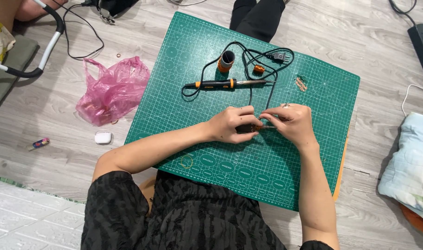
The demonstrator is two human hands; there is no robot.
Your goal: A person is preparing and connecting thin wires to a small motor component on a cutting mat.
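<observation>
Closest to us, our two hands meet over the middle of the green cutting mat (267, 176), which lies on the wooden floor (49, 106). Our left hand (230, 124) is curled shut around a small dark piece (246, 128), fingers folded over it so that most of it is hidden. Our right hand (292, 121) pinches in from the other side, thumb and forefinger closed on a thin copper-coloured bit (265, 127) that pokes out between the hands (we cannot tell exactly what it is, or whether it is already joined to the dark piece).

Just beyond the hands lies the black-and-orange soldering iron (225, 84), flat on the mat and touched by neither hand; its black cord (251, 99) runs down toward our hands. We judge that the fiddly hand work is in progress and any soldering is not under way. Past the iron stand a small orange-and-grey cylinder (225, 60) and a little orange part (259, 69), with the plug (279, 57) lying unconnected beside them. A few copper pieces (300, 84) wait beyond the right hand.

Off the mat, beyond and left of the left hand, sits a pink plastic bag (112, 90).
</observation>
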